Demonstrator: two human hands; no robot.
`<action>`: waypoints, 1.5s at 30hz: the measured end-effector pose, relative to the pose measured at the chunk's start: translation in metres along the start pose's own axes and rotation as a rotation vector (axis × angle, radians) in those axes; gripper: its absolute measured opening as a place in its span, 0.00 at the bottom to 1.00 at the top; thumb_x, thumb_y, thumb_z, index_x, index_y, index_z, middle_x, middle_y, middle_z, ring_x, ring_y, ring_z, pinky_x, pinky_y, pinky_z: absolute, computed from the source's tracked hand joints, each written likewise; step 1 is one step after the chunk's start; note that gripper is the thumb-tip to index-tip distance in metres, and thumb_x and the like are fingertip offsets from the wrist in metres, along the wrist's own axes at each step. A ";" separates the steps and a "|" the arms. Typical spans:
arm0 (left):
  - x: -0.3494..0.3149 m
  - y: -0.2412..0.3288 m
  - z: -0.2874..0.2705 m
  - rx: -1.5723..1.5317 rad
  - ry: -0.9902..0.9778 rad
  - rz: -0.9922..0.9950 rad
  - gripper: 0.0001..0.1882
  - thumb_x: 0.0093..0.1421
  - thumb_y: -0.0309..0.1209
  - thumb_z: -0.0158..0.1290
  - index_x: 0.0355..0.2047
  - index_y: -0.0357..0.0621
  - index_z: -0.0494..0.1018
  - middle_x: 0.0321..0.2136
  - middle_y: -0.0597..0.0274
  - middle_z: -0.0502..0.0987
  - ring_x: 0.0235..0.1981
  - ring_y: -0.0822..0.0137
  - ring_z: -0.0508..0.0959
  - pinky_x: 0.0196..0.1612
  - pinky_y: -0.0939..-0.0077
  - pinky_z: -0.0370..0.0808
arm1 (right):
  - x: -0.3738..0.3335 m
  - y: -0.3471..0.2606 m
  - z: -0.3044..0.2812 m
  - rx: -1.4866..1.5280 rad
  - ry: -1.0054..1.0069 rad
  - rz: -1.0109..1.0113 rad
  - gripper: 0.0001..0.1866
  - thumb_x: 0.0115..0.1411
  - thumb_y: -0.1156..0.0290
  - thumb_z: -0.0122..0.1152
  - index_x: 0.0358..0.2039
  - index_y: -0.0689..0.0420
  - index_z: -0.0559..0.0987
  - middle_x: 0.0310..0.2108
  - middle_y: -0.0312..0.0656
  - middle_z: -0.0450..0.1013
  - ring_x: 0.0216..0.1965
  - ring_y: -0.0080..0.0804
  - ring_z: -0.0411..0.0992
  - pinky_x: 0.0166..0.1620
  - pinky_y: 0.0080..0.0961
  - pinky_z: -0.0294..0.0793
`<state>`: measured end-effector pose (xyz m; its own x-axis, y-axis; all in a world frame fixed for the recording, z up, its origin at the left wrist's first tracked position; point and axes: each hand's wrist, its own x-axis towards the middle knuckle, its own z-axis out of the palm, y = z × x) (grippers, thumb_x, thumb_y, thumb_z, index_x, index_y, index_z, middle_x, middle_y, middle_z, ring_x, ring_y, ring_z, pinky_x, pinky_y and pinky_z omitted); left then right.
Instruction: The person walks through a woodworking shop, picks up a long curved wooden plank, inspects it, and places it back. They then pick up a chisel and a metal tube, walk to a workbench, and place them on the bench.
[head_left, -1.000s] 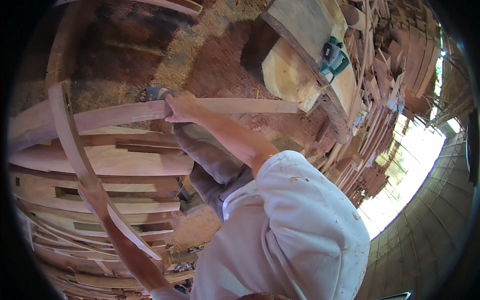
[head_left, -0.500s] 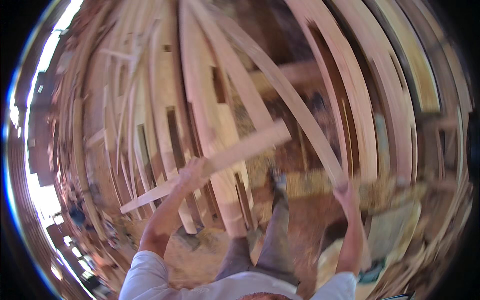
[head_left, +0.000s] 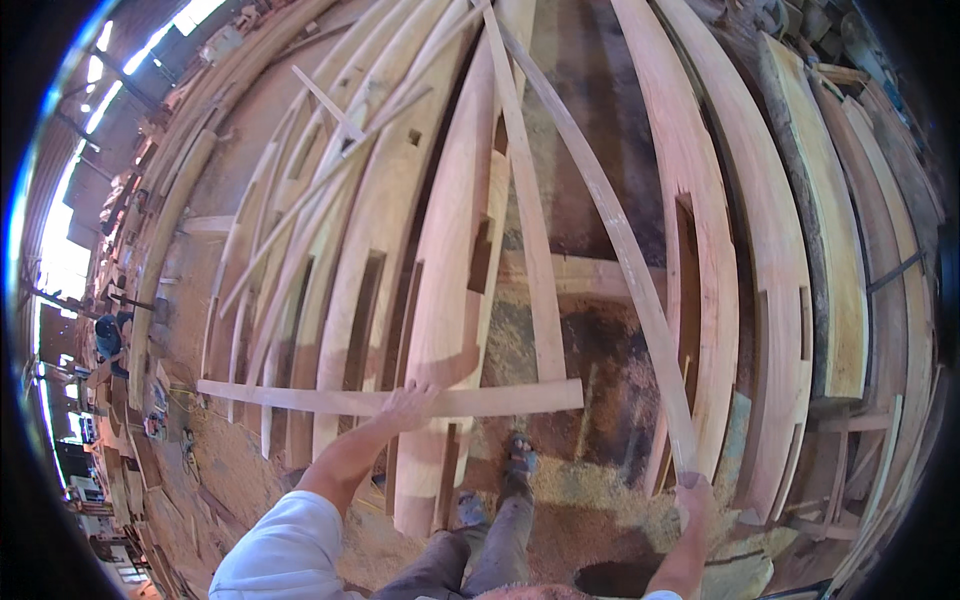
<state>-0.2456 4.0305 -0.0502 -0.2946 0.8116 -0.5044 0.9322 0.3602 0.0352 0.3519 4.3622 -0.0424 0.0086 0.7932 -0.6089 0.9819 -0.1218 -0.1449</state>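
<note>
My left hand (head_left: pixel 408 404) is closed round a short flat wooden board (head_left: pixel 505 399), which lies crosswise over the timber posts. Farther right, my right hand (head_left: pixel 693 492) grips the near end of a long thin wooden strip (head_left: pixel 622 232). That strip runs away from me and meets another narrow strip (head_left: pixel 528 220) near the far end. Beneath the board is a thick rounded post (head_left: pixel 445 300) with rectangular slots cut in it. The board hides part of this post. My right fingers are partly hidden by the strip's end.
More slotted posts (head_left: pixel 350 310) lie to the left with thin sticks across them. On the right are two long slotted beams (head_left: pixel 700 240) and a rough-edged plank (head_left: pixel 825 250). Sawdust covers the floor (head_left: pixel 575 525). A person (head_left: pixel 110 335) is at the far left.
The board in my left hand has turned from a slant to nearly level across the picture. My right hand and its strip appear lower. My view has shifted, and both holds stay the same.
</note>
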 end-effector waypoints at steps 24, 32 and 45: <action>-0.160 0.087 0.039 -0.643 0.229 0.096 0.18 0.60 0.39 0.57 0.47 0.45 0.76 0.46 0.46 0.79 0.50 0.46 0.78 0.53 0.53 0.75 | -0.248 0.119 0.222 -0.299 -0.444 -0.539 0.25 0.55 0.49 0.64 0.43 0.57 0.81 0.41 0.60 0.78 0.42 0.59 0.78 0.45 0.51 0.78; -0.348 0.098 0.152 -0.649 -0.274 -0.472 0.27 0.57 0.45 0.65 0.49 0.40 0.75 0.38 0.42 0.82 0.38 0.51 0.84 0.42 0.59 0.81 | -0.187 -0.002 0.081 0.242 -0.271 -0.277 0.25 0.60 0.54 0.65 0.48 0.63 0.80 0.43 0.57 0.80 0.48 0.53 0.78 0.53 0.44 0.76; -0.102 0.233 0.007 -1.351 -0.050 -0.614 0.25 0.62 0.44 0.58 0.51 0.37 0.77 0.38 0.46 0.84 0.41 0.54 0.84 0.45 0.63 0.80 | -0.046 -0.038 -0.062 0.359 -0.114 -0.284 0.19 0.63 0.58 0.65 0.46 0.60 0.82 0.34 0.44 0.81 0.35 0.29 0.80 0.40 0.30 0.78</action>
<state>0.0037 4.0281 0.0035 -0.5273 0.3717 -0.7641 -0.2367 0.7994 0.5522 0.3264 4.3672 0.0396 -0.2917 0.7571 -0.5845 0.8145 -0.1237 -0.5668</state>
